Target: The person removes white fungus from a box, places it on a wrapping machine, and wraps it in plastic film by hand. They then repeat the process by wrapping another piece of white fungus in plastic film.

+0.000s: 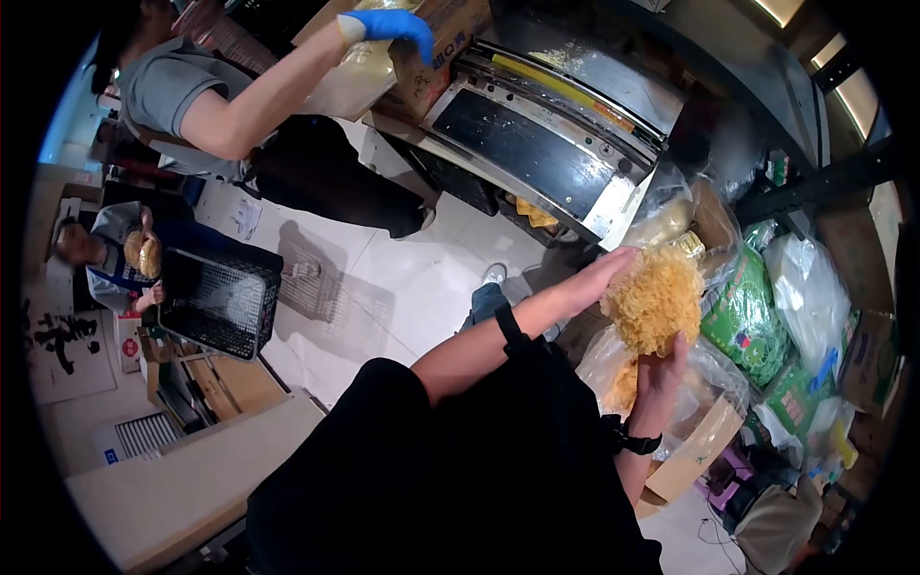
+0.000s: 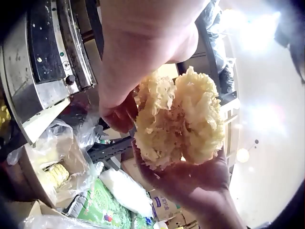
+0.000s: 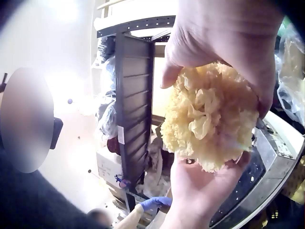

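A pale yellow, frilly clump of dried snow fungus (image 1: 656,302) is held between both hands in front of the body. My left hand (image 1: 599,281) grips its left side, and in the left wrist view the fingers bend round its edge. From below and the near side, my right hand (image 1: 661,372) holds it with the thumb up along its front. The left wrist view shows two ruffled lobes of the fungus (image 2: 181,124) with a groove between them. Under the hands stands an open cardboard box (image 1: 704,443) lined with clear plastic, with more yellowish fungus (image 1: 623,385) inside.
A steel sealing machine (image 1: 546,144) stands ahead. Beyond the box are another plastic-lined carton (image 1: 711,230), a green bag (image 1: 747,321) and a white plastic bag (image 1: 810,292). One person wears a blue glove (image 1: 391,27); another holds a black crate (image 1: 216,302).
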Available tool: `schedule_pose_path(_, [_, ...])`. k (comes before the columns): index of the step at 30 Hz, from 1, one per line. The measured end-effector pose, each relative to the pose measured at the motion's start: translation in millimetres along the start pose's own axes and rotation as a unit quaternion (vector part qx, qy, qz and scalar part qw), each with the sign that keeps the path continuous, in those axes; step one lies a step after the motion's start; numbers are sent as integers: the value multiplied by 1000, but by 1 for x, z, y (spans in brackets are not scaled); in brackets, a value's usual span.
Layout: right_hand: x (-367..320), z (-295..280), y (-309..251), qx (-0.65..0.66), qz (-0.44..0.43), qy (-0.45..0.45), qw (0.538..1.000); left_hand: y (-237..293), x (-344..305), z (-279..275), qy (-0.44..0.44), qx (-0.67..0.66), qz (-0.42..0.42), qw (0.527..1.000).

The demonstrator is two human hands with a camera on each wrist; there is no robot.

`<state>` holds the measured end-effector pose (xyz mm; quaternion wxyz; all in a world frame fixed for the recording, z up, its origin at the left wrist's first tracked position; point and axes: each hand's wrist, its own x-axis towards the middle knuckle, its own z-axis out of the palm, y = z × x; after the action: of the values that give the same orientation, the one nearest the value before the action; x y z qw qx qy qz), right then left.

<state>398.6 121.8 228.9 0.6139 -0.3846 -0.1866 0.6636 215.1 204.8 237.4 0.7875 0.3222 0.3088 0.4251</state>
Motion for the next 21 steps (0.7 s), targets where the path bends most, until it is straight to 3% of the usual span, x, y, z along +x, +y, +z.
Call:
schedule_pose_path(4, [-1,-1,5,36,-3,16,999,4,-6,8,-10,-22,-21,999])
schedule_pose_path(6, [-2,1,6,45,1,36,998,11,-13,13,-13,89,15,996])
schedule_pose_path(13, [0,-2,3,53,-3,10,999,18,-11,24,-17,155,-3,988])
schedule_pose_path(18, [4,-11,-2,191,8,-30,981,22,-3,20,-91,142,5,986])
schedule_pose_path(21, [9,-17,0,253,25,-59,965,25,-1,20,-65,179,37,981])
